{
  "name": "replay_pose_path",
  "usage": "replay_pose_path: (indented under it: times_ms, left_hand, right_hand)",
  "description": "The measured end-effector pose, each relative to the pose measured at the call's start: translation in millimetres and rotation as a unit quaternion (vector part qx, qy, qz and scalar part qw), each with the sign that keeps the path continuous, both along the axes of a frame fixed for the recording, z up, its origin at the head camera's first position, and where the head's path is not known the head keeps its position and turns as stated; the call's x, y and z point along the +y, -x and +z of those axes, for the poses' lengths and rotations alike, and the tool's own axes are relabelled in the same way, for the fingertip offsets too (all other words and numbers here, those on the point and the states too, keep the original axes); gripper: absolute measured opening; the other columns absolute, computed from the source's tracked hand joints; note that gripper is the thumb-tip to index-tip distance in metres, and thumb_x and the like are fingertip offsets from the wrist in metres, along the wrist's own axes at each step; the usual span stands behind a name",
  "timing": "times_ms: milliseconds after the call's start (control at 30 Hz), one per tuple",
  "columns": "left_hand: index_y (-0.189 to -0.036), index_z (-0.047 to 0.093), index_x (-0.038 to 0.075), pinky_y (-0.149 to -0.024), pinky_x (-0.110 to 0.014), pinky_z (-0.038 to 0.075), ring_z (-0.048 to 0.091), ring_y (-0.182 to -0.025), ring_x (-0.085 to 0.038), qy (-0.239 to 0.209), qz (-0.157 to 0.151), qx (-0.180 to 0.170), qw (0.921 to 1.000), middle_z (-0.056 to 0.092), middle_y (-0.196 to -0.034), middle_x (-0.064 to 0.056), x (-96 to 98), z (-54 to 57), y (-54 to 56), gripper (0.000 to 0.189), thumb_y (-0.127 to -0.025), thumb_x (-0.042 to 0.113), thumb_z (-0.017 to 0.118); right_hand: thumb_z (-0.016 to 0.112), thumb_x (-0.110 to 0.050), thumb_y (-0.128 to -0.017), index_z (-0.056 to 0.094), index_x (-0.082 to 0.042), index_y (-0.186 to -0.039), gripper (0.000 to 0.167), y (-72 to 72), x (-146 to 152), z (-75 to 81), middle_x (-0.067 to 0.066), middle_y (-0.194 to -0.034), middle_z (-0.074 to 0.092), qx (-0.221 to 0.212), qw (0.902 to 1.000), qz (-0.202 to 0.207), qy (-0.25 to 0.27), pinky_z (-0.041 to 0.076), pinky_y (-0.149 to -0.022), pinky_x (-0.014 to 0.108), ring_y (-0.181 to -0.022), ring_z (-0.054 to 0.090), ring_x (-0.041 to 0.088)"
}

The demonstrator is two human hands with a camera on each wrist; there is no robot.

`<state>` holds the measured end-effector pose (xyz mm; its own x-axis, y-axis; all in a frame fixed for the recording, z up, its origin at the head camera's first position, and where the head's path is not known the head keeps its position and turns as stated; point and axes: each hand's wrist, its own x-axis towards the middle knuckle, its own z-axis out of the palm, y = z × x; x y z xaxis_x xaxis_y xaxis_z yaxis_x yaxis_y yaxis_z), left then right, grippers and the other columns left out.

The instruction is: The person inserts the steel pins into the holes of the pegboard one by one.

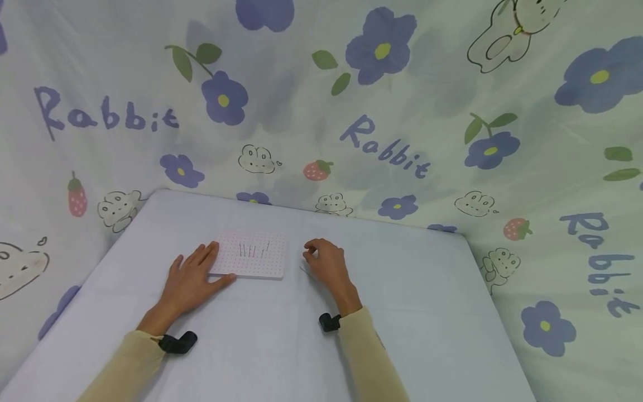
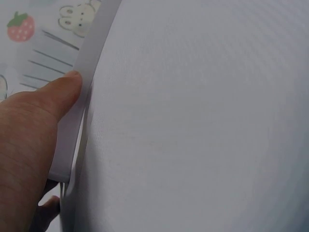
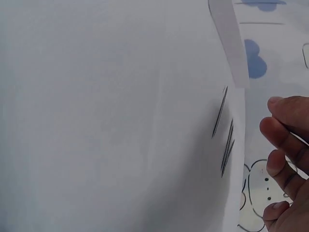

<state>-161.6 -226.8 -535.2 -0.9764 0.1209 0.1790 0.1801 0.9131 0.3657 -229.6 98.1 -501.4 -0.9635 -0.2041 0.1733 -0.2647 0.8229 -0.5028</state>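
Observation:
A white pegboard [image 1: 273, 265] with rows of small holes lies on the table, and several thin dark pins [image 1: 249, 251] stand up from it. My left hand [image 1: 188, 285] rests at the board's left end, fingers spread and fairly straight. Its thumb [image 2: 65, 94] touches the board's near edge. To the right of the board, my right hand [image 1: 329, 268] hovers over the table with loosely bent fingers. Thumb and forefinger come close together, with nothing visible between them. Three loose pins [image 3: 220, 113] lie on the table beside that hand in the right wrist view.
A white cloth covers the table [image 1: 422, 290]. Behind it and at its sides hangs a curtain [image 1: 296, 106] printed with flowers, rabbits and strawberries. Dark wrist cameras [image 1: 178, 342] sit on both wrists, at the cuffs of tan sleeves.

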Motion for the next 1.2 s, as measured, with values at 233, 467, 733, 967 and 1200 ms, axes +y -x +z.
replay_pose_path:
  times_ms: [233, 467, 733, 967, 1200]
  left_hand:
    - [-0.155, 0.03, -0.005, -0.112, -0.074, 0.01, 0.027, -0.145, -0.049, -0.001, 0.001, -0.002, 1.0, 0.033, -0.158, -0.027, 0.9, -1.3, 0.2, 0.102, -0.089, 0.067, 0.062]
    - [-0.155, 0.03, -0.005, -0.112, -0.074, 0.01, 0.027, -0.145, -0.049, -0.002, 0.0, -0.002, 1.0, 0.033, -0.158, -0.028, 0.6, -0.5, -0.2, 0.102, -0.089, 0.067, 0.062]
    - [-0.155, 0.029, -0.004, -0.113, -0.073, 0.009, 0.025, -0.146, -0.048, -0.004, 0.001, -0.006, 1.0, 0.033, -0.158, -0.027, 0.6, 0.4, -0.7, 0.102, -0.089, 0.066, 0.062]
    - [-0.155, 0.03, -0.004, -0.113, -0.073, 0.01, 0.026, -0.146, -0.048, 0.001, 0.003, -0.012, 0.9999, 0.033, -0.158, -0.027, 1.0, 1.6, -0.9, 0.102, -0.089, 0.067, 0.061]
    - [-0.155, 0.03, -0.004, -0.113, -0.073, 0.01, 0.026, -0.146, -0.048, 0.005, 0.004, -0.011, 0.9999, 0.033, -0.158, -0.027, 0.2, 0.3, 0.4, 0.103, -0.089, 0.068, 0.061]
  right_hand:
    - [0.07, -0.023, -0.095, 0.075, -0.017, -0.109, 0.016, 1.6, 19.5, -7.9, -0.006, -0.096, 0.072, -0.004, 0.9998, -0.018, 0.002, 0.046, -0.093, 0.052, -0.094, 0.067, 0.017]
    - [0.071, -0.022, -0.094, 0.075, -0.016, -0.108, 0.016, 1.5, 30.9, -13.2, -0.005, -0.094, 0.071, -0.033, 0.9987, -0.038, 0.01, 0.045, -0.092, 0.05, -0.09, 0.065, 0.017]
    - [0.073, -0.025, -0.093, 0.076, -0.017, -0.105, 0.016, 5.3, 31.5, -15.2, -0.006, -0.091, 0.07, -0.052, 0.9979, -0.039, -0.003, 0.046, -0.085, 0.047, -0.085, 0.064, 0.016]
    - [0.076, -0.026, -0.091, 0.076, -0.017, -0.101, 0.014, 9.3, 29.9, -15.4, -0.009, -0.086, 0.066, -0.069, 0.997, -0.034, -0.012, 0.046, -0.082, 0.045, -0.081, 0.06, 0.012]
    - [0.075, -0.024, -0.092, 0.077, -0.016, -0.101, 0.012, 12.7, 29.5, -12.4, -0.006, -0.09, 0.07, -0.074, 0.9965, -0.029, -0.025, 0.052, -0.084, 0.042, -0.086, 0.064, 0.013]
